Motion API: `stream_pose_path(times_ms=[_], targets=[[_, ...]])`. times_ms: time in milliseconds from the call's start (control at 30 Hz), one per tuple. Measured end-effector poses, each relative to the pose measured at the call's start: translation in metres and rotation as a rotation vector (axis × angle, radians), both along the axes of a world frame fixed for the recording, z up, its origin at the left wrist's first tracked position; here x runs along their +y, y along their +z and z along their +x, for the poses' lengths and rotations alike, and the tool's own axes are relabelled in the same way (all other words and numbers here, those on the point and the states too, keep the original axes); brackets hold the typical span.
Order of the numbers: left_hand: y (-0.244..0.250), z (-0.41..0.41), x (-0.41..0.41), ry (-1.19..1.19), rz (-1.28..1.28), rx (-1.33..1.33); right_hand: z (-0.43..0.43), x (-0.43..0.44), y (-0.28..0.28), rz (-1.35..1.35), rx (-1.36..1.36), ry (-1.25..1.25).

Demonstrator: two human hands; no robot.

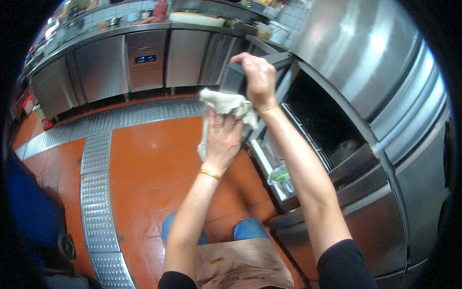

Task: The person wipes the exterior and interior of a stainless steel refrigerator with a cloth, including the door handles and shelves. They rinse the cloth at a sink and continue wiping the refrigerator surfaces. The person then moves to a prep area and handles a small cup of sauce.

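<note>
Fingers spread, my left hand (223,139) presses a pale ribbed cloth (221,101) against the open door (232,78) of a stainless-steel refrigerator. Most of that door face is hidden behind the cloth and my hands. My right hand (259,81) is hooked over the door's upper edge, just beyond the cloth. Right of it gapes the dark refrigerator compartment (321,108), with wire shelf edges inside. Below my right forearm, a clear plastic bag with something green (280,175) rests at the compartment's pale lower ledge (265,166).
A tall steel door (346,43) stands above the compartment. Steel counter cabinets (101,70) run along the back, carrying pans and containers. Textured metal drain covers (95,202) cross the orange tiled floor (155,155). A dark blue object (32,209) stands at left.
</note>
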State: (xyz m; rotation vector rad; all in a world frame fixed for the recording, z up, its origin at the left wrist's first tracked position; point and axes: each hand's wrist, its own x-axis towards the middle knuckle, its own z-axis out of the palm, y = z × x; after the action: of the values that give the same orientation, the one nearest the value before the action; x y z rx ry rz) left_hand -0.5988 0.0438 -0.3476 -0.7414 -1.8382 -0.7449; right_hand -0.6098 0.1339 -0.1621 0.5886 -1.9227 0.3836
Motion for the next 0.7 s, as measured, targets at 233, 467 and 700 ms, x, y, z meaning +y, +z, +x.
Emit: stream_pose_path(times_ms=[233,467,700], targets=[[-0.017,0.023,-0.009,-0.073,0.035,0.104,0.02,0.004,0.003,-0.039,-0.124,-0.049],[0.009,-0.003,-0.001,-0.002,0.012,0.126,0.007,0.0,0.001,-0.026,-0.097,-0.041],[-0.076,0.026,-0.023,-0.156,0.036,0.02,0.011,0.0,0.004,-0.001,-0.146,-0.063]])
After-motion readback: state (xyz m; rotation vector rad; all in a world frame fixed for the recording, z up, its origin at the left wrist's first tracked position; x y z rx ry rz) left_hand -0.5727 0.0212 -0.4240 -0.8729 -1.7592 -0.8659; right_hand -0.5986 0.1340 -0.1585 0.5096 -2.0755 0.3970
